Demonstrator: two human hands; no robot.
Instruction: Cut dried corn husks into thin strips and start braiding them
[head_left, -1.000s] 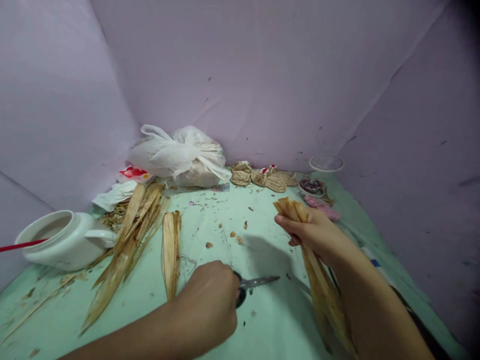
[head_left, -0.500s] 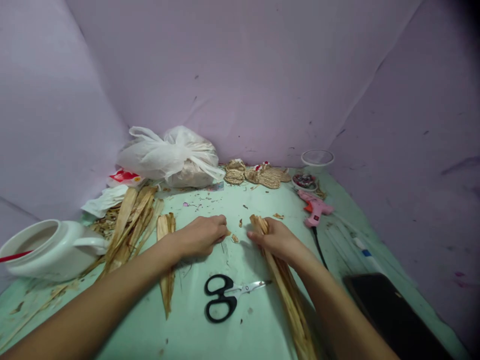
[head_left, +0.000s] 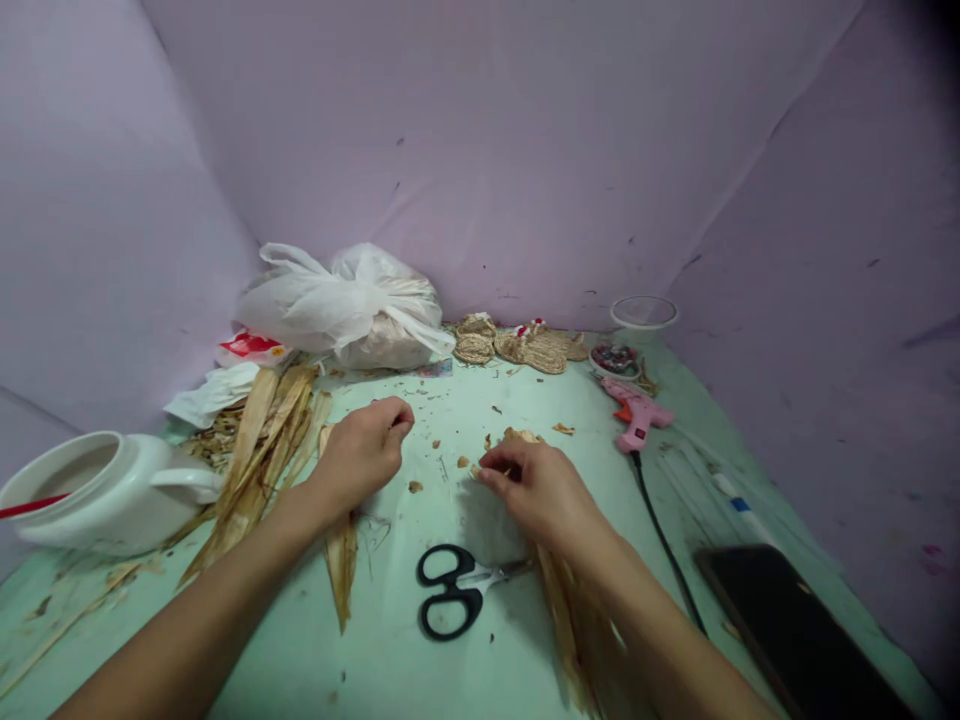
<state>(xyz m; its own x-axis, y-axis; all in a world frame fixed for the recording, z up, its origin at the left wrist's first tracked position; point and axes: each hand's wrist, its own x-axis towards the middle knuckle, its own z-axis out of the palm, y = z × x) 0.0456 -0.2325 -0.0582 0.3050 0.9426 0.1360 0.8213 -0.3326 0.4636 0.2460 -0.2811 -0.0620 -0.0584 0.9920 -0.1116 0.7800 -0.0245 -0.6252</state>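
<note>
A pale purple wall (head_left: 480,150) is rising behind the light green tabletop (head_left: 390,640) where you are working. At the back, a knotted translucent white plastic bag (head_left: 352,310) is sitting to the left of centre. Long, dry, tan leaf strips (head_left: 251,460) are lying in a heap before it, between the bag and the glossy white round pot with a handle (head_left: 97,500) at the left edge. A second bunch of long brown dry strips (head_left: 562,625) is running beneath your right hand (head_left: 544,490) and forearm; whether your palm is gripping it, you cannot tell from here. Your right thumb and index fingertips are coming close together, narrow, over small flakes, and whether they are pinching one is unclear. Your left hand (head_left: 367,450) is hovering with its fingers curled inward, partly covering a single tan strip (head_left: 341,575); what they may be holding, you cannot tell. A flat black rectangular phone (head_left: 799,630) is lying to the right of your right forearm. Black-handled metal scissors (head_left: 454,590) are resting between your forearms, their blades pointing towards the second bunch. A pink plastic glue gun with an orange trigger (head_left: 636,412) is lying farther right, its black cord trailing towards you. Small curled brown flakes (head_left: 415,487) are dotting the surface between your hands
</note>
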